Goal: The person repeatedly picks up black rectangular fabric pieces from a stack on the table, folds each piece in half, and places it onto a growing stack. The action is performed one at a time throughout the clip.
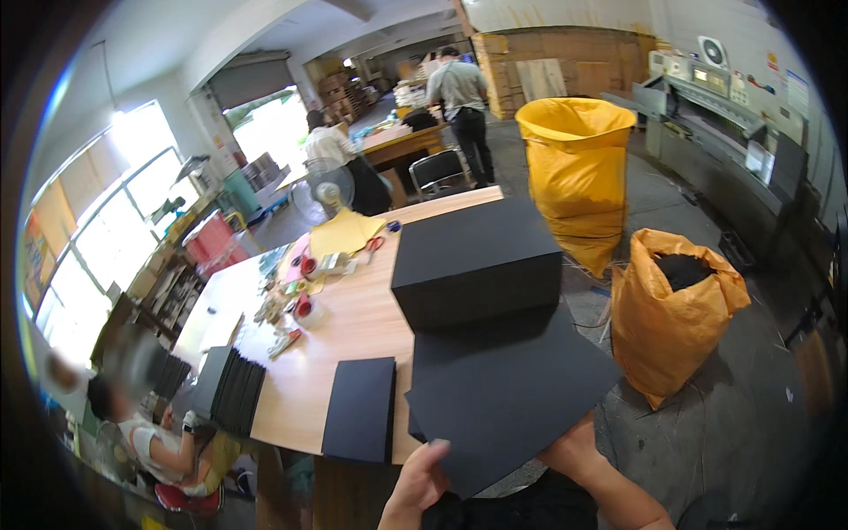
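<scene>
A large black card sheet (512, 402) lies tilted at the front edge of the table, held at its near edges. My left hand (421, 481) closes on its near left corner, thumb on top. At the near right edge my right hand (568, 449) grips it, fingers partly hidden beneath. More black card shows under it at the left, but how much is hidden. Just behind stands a tall, squared stack of black card (477, 261). To the left of my hands a smaller black stack (359, 409) rests on the wooden table (300, 402).
Scissors (375, 244), tape rolls and yellow paper (346, 233) clutter the table's far left. A seated person (168, 450) is beside black card bundles (231, 389). Two yellow sacks (579, 177) stand right of the table, machinery (715, 115) beyond. Two people are farther back.
</scene>
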`<state>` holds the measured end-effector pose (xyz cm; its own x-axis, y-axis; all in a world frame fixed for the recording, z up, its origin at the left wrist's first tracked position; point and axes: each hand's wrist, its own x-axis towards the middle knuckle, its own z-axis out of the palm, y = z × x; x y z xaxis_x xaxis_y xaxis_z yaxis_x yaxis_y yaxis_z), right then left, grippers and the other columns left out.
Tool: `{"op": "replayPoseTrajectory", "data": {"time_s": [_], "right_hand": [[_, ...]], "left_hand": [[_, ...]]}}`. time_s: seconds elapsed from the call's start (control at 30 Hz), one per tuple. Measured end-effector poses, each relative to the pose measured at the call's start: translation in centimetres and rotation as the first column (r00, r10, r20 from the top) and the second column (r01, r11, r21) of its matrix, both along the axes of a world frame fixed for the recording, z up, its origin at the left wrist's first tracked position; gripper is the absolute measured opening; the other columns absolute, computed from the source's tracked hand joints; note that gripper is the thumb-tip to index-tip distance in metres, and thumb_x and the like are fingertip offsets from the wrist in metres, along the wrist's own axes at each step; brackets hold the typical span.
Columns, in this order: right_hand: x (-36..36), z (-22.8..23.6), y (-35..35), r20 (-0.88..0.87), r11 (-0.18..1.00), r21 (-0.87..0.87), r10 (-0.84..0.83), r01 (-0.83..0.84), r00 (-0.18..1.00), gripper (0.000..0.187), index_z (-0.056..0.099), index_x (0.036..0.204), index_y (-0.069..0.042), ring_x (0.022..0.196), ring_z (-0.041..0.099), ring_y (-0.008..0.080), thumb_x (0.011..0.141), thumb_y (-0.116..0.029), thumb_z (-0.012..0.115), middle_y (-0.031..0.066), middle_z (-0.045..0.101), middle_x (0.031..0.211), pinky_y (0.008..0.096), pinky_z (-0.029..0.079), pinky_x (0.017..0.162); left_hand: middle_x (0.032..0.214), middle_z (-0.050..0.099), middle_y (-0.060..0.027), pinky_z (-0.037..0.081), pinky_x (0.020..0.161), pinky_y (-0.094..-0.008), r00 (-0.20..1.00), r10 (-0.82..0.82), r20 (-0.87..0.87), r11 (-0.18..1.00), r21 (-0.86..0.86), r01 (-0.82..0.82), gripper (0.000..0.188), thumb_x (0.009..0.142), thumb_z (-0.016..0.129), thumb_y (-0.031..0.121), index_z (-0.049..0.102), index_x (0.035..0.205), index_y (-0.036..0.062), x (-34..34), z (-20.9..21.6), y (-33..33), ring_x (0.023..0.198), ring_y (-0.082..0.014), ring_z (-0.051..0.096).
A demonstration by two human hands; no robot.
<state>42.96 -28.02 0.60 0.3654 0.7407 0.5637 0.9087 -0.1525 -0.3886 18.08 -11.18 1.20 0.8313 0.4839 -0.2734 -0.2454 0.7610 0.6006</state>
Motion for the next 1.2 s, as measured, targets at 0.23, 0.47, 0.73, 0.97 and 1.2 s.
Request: {"op": "replayPoseTrajectory", "data": {"time_s": [0.23,0.47,0.73,0.97,1.2], "right_hand": [[-0.4,3.3,0.5,0.194,1.000,-0.031,0.009,-0.003,0.981,0.060,0.076,0.133,-0.008,0.135,0.063,0.0372,0.081,-0.037,0.087,0.0153,0.071,0.140,0.0790,0.025,0.122],[-0.9,2.7,0.5,0.239,0.996,-0.072,-0.037,0.056,0.970,0.064,0.074,0.137,-0.006,0.144,0.057,0.0419,0.085,-0.042,0.087,0.0197,0.067,0.148,0.0769,0.025,0.124],[-0.8,2.6,0.6,0.268,0.996,-0.072,-0.032,0.053,0.963,0.065,0.073,0.137,-0.007,0.144,0.056,0.0411,0.084,-0.041,0.088,0.0190,0.066,0.149,0.0758,0.027,0.124],[-0.9,3.6,0.2,0.231,0.997,-0.068,-0.017,0.034,0.973,0.063,0.072,0.138,-0.008,0.143,0.058,0.0388,0.085,-0.039,0.087,0.0177,0.064,0.151,0.0715,0.026,0.126],[2.4,2.6,-4.2,-0.276,0.868,0.397,-0.197,0.298,0.941,0.020,0.064,0.091,-0.003,0.112,0.072,0.0396,0.089,-0.009,0.082,0.0207,0.072,0.111,0.0465,0.057,0.092]], "left_hand": [[0.146,0.069,-0.0219,0.057,0.114,-0.0486,0.897,0.395,-0.197,0.890,0.323,-0.321,0.049,0.104,0.059,-0.003,0.056,0.152,-0.0074,-8.3,3.4,1.9,0.130,-0.0332,0.071],[0.151,0.065,-0.0126,0.050,0.120,-0.0524,0.748,0.657,0.100,0.698,0.296,-0.652,0.041,0.112,0.061,0.007,0.057,0.152,0.0041,-14.6,-8.9,12.2,0.139,-0.0331,0.063],[0.138,0.069,-0.0151,0.058,0.106,-0.0589,0.733,0.582,-0.353,0.799,0.080,-0.596,0.031,0.117,0.055,0.020,0.060,0.142,0.0029,-13.6,-21.5,18.2,0.125,-0.0379,0.069],[0.172,0.033,-0.0311,0.043,0.124,-0.0666,0.769,0.506,-0.392,0.809,-0.093,-0.580,0.076,0.110,0.069,0.037,0.036,0.163,-0.0057,-15.0,-20.7,19.9,0.152,-0.0529,0.043],[0.076,0.066,-0.0031,0.046,0.055,-0.0256,0.515,0.831,-0.213,0.381,0.891,-0.247,0.020,0.110,0.068,0.018,0.069,0.102,0.0004,-6.7,-1.9,12.2,0.062,-0.0097,0.057]]}}
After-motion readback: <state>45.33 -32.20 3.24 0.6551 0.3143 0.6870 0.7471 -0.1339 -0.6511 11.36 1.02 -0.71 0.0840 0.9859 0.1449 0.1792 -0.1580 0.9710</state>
